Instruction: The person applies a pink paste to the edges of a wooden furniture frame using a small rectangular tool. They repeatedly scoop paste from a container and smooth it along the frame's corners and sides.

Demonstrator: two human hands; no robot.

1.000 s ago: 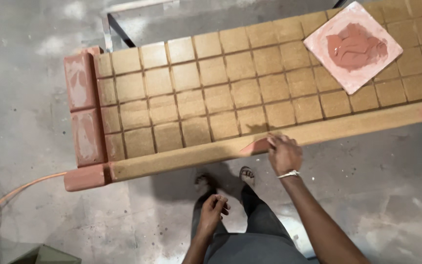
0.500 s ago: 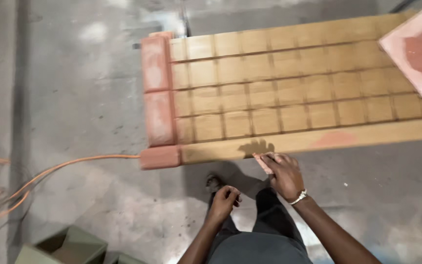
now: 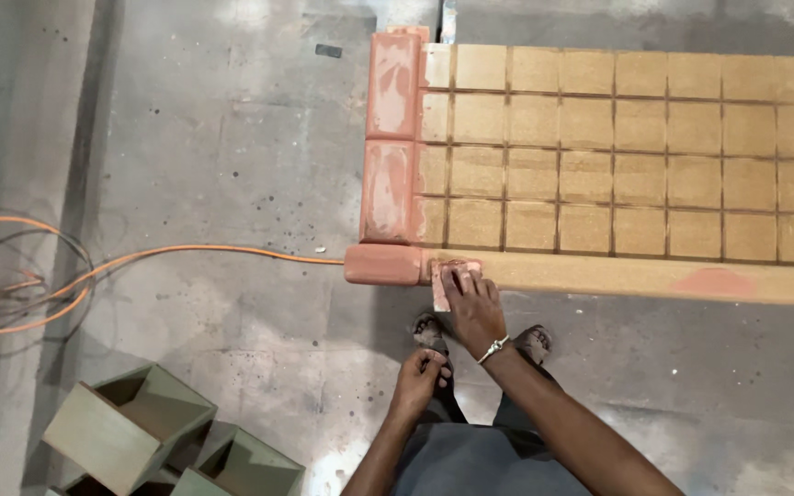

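R hand (image 3: 472, 308) flat, open on pink pad (image 3: 452, 276) at slab edge (image 3: 618, 276); L hand (image 3: 418, 381) fisted, empty.

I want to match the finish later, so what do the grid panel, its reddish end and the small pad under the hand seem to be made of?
The grid panel looks like wood or fibreboard: matte tan squares cut by dark grooves. Its reddish end seems coated with putty or primer, patchy pink and dull. The pad under the right hand looks like sandpaper or a scraper, pink-smeared; which one is unclear.
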